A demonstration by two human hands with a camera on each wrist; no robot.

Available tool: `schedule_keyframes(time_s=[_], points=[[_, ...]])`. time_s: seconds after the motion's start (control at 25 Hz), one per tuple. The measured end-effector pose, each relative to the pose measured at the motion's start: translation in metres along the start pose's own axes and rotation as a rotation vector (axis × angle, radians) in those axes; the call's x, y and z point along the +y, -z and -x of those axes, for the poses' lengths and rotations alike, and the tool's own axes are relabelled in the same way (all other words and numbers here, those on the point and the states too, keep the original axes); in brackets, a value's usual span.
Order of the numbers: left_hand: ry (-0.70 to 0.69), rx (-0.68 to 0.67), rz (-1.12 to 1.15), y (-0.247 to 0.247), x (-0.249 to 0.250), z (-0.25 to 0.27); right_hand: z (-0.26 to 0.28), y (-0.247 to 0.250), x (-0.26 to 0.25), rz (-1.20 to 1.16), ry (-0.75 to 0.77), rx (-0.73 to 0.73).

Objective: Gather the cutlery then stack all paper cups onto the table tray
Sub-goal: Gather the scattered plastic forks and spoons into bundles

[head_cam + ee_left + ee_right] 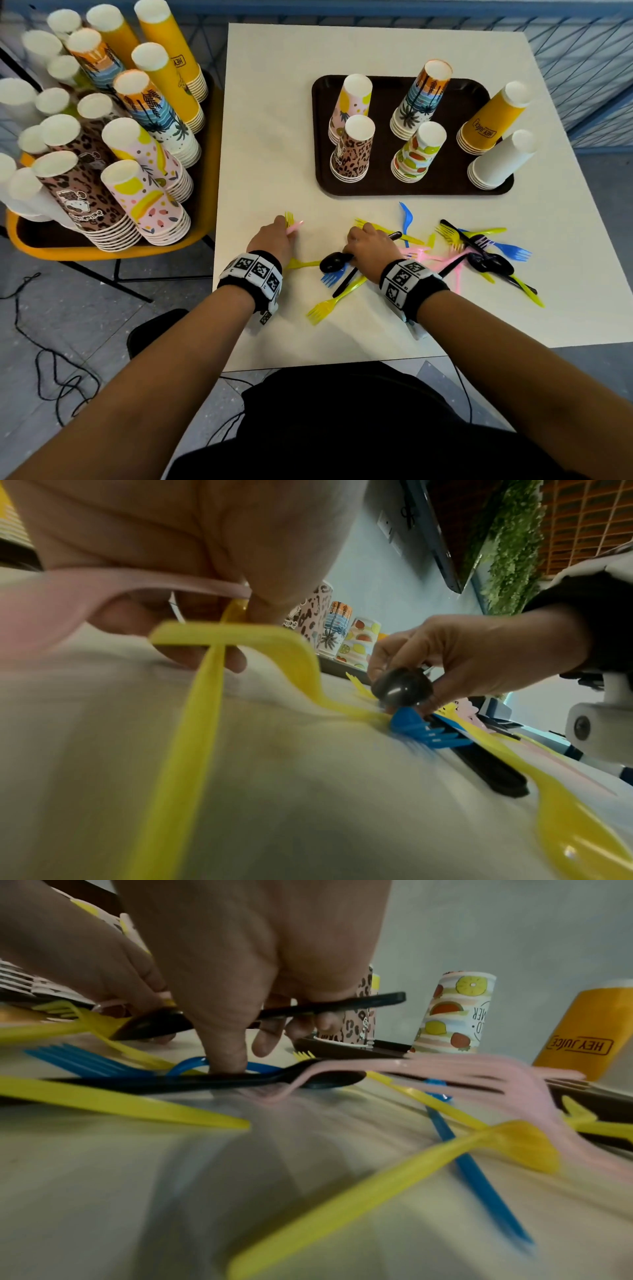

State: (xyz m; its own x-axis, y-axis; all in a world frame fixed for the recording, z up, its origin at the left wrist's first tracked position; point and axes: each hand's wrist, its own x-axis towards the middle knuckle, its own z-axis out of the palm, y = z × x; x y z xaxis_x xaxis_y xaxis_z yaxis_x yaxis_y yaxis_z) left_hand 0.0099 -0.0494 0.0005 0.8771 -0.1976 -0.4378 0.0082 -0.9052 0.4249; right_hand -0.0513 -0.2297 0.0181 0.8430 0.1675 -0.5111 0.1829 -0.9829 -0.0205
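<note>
Plastic cutlery [476, 246] in yellow, pink, blue and black lies scattered along the table's near side. My left hand [287, 229] pinches a yellow fork [289, 218] and a pink utensil [295, 226] together; the left wrist view shows the fork [202, 696] and the pink handle [154, 580] under its curled fingers. My right hand [361, 240] grips a black spoon [334, 261] by its handle [342, 1005], its thumb [226, 1053] pressing down among the pieces. Behind, a brown tray [411, 189] carries upside-down paper cup stacks [414, 154].
On the left, a yellow-rimmed tray [202, 192] on a stand holds several tall cup stacks [113, 147]. A yellow fork [329, 305] and a blue fork [330, 278] lie between my wrists. The table's front edge is close to my body. Cables trail on the floor at the left.
</note>
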Motion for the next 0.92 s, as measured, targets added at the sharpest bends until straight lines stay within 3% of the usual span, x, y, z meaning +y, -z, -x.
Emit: schedule_keyframes(time_s=[0.24,0.4,0.48,0.64,0.92], points=[[-0.134,0.006,0.045,0.012,-0.01,-0.004,0.0,0.008,0.005,-0.077,0.093,0.113],[-0.214,0.033,0.035,0.021,-0.013,-0.007,0.005,0.016,0.006,-0.101,0.04,0.244],[-0.244,-0.025,0.009,0.023,-0.01,-0.004,0.013,0.022,0.006,-0.076,-0.01,0.159],[-0.26,-0.217,-0.183,0.013,-0.008,0.004,0.023,0.017,0.005,-0.041,0.033,-0.061],[-0.236,-0.209,-0.294,-0.008,-0.022,0.008,0.017,-0.002,-0.003,0.007,0.032,-0.063]])
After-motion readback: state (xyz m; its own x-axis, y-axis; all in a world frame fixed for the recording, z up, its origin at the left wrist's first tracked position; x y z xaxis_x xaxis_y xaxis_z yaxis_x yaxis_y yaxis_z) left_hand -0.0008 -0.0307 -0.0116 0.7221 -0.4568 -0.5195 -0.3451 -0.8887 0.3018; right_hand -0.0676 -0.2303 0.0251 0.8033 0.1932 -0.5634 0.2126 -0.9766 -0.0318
